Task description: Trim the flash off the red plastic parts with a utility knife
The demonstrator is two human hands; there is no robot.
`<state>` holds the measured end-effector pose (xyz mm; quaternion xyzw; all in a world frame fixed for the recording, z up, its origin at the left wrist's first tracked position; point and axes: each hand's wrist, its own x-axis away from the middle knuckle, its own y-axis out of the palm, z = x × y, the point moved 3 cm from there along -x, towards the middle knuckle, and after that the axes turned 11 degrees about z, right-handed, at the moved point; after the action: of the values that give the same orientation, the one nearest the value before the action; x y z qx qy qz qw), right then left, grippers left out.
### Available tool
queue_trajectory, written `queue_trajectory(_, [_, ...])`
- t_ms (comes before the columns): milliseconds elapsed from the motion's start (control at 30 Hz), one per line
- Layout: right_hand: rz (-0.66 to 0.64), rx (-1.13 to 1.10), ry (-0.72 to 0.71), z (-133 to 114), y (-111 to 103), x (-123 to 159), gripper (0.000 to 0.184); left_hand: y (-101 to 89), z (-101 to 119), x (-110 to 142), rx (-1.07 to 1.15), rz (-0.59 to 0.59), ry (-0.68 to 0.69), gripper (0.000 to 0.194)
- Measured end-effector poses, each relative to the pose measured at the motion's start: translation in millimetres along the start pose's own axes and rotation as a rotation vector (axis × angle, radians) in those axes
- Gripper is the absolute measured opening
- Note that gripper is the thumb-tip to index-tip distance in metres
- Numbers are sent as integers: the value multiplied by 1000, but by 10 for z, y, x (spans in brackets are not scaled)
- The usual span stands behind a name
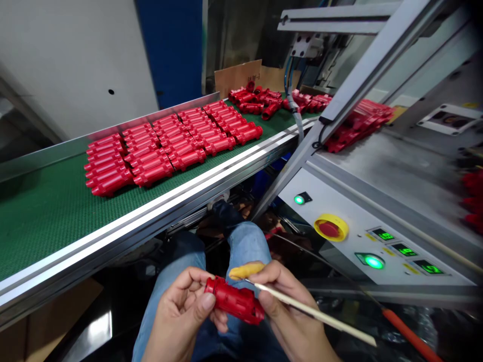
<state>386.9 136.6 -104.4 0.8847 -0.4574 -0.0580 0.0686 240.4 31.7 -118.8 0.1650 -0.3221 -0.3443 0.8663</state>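
My left hand (181,314) grips a ribbed red plastic moulded part (234,300) from below, holding it at a slant above my lap. My right hand (287,309) holds a long pale stick tool (313,312) with a thin metal tip. That tip reaches the upper edge of the red part, and I cannot tell whether it touches. A yellow finger cover (245,271) sits on a finger of my right hand, just above the part.
A green conveyor belt (49,226) with a steel rail (151,216) runs to my left, carrying rows of similar red parts (166,146). To my right stands a machine panel (362,251) with an emergency stop button (329,228) and green displays. An orange-handled tool (411,337) lies low right.
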Motion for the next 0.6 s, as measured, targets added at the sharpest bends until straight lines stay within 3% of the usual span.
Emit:
queue_trajectory(133, [-6, -352, 178, 18, 14, -22, 12, 1, 10, -12, 29, -24, -40, 35])
queue_trajectory(267, [-33, -455, 191, -24, 24, -23, 11, -33, 10, -18, 40, -22, -53, 31])
queue_trajectory(367, [-58, -273, 109, -79, -18, -21, 14, -27, 8, -10, 40, -35, -30, 32])
queue_trajectory(467, [-53, 151, -111, -162, -50, -43, 13, -7, 3, 1, 30, -40, 4, 36])
queue_trajectory(600, [101, 489, -321, -241, -91, -108, 16, -16, 5, 6, 14, -7, 47, 39])
